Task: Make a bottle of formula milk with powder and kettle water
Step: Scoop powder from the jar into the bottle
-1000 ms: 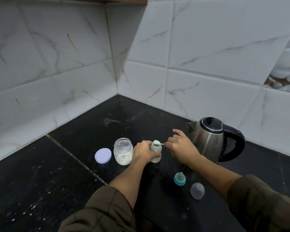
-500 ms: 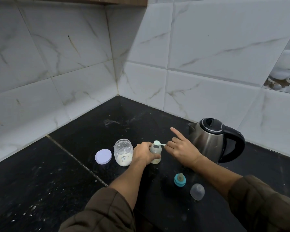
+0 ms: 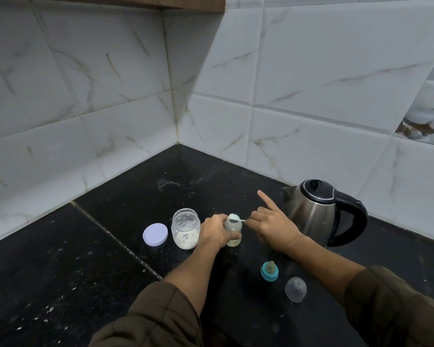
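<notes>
Lower right lay one clear cap (image 3: 295, 289) and one teal teat ring (image 3: 269, 271). At centre the left hand (image 3: 214, 231) gripped the single bottle (image 3: 233, 232); the right hand (image 3: 273, 225) pinched one scoop (image 3: 234, 217) over its mouth. One jar (image 3: 186, 229) and one lid (image 3: 155, 234) sat left, one kettle (image 3: 318, 214) farther right.

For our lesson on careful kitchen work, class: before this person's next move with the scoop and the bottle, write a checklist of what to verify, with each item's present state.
1. Upright, steadied bottle: ok, the left hand grips it on the counter.
2. Bowl of the scoop at the bottle's mouth: ok, the right hand pinches its handle.
3. Powder all tipped out of the scoop: cannot tell.
4. The teat ring and clear cap off and near: ok, both lie on the counter.
5. The kettle lid closed, handle free: ok.
6. Water in the kettle: cannot tell.
</notes>
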The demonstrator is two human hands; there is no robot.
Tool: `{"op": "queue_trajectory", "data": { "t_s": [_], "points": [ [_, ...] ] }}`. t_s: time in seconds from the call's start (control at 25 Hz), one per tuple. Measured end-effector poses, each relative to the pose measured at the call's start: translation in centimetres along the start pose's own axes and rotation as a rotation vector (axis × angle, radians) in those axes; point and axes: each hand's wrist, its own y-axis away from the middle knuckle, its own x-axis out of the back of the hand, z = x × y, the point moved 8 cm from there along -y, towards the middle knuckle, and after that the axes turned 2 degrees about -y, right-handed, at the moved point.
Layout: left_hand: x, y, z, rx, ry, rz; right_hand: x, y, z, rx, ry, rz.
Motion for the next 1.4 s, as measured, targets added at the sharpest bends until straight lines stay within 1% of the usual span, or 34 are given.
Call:
{"op": "queue_trajectory", "data": {
  "t_s": [0.08, 0.2, 0.32, 0.52, 0.64, 0.76, 0.88, 1.0, 1.2, 1.4],
  "points": [
    [0.1, -0.1, 0.0, 0.003, 0.009, 0.005, 0.5, -0.3, 1.2, -0.116, -0.136, 0.054],
    [0.0, -0.2, -0.3, 0.027, 0.028, -0.019, 1.5, -0.9, 3.5, -0.348, -0.326, 0.13],
    [0.3, 0.0, -0.2, 0.028, -0.002, -0.032, 2.0, -1.0, 5.2, -0.569, -0.527, 0.119],
    [3.4, 0.7, 2.0, -0.073, 0.157, 0.073, 1.4, 0.4, 7.7, -0.995, -0.892, 0.113],
    [5.9, 1.0, 3.2, -0.11, 0.248, 0.189, 1.0, 0.2, 8.3, -1.115, -1.013, 0.121],
    [9.1, 1.6, 3.9, -0.156, 0.33, 0.346, 0.8, -1.1, 7.8, -1.116, -1.077, 0.104],
    [12.6, 2.3, 3.3, -0.181, 0.333, 0.493, 1.2, -3.7, 6.2, -1.06, -1.105, 0.067],
    [15.7, 3.1, 1.4, -0.135, 0.323, 0.591, 1.3, -6.7, 3.9, -0.992, -1.12, -0.039],
    [17.9, 3.5, -3.0, -0.038, 0.251, 0.633, 0.0, -10.8, 0.0, -0.903, -1.001, -0.239],
    [17.7, 3.1, -6.8, 0.039, 0.267, 0.561, -2.1, -13.3, -2.4, -0.886, -0.854, -0.389]
  ]
}}
